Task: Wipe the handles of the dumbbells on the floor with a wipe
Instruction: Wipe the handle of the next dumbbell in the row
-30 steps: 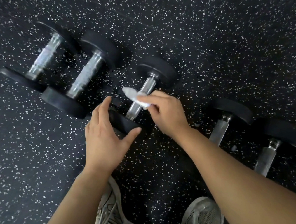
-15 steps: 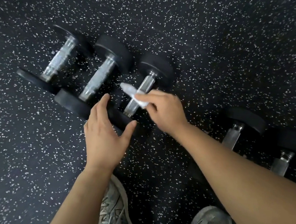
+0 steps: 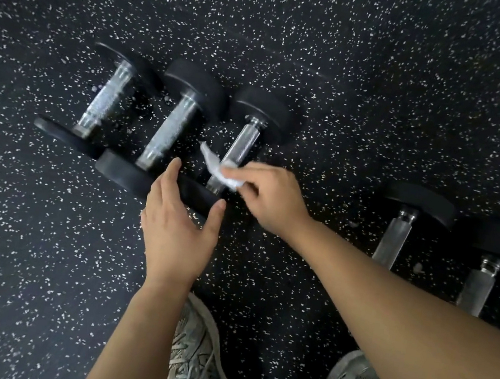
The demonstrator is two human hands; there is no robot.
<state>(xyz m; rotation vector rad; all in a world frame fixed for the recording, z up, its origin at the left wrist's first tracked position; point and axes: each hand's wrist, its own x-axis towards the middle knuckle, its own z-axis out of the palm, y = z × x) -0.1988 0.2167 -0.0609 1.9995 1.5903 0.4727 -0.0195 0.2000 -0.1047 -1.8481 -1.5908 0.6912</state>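
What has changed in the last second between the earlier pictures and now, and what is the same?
Little changed. The right hand slid the wipe slightly along the third dumbbell handle, towards its near end; the camera view also shifted. The left hand stays braced on that dumbbell's near weight, fingers straight. The right hand still pinches the wipe. The other dumbbells did not visibly move on the floor.

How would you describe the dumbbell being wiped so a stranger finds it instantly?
Five dumbbells lie in a row on the speckled floor. Take the third dumbbell from the left. It alone has the right hand pressing a white wipe to its handle.
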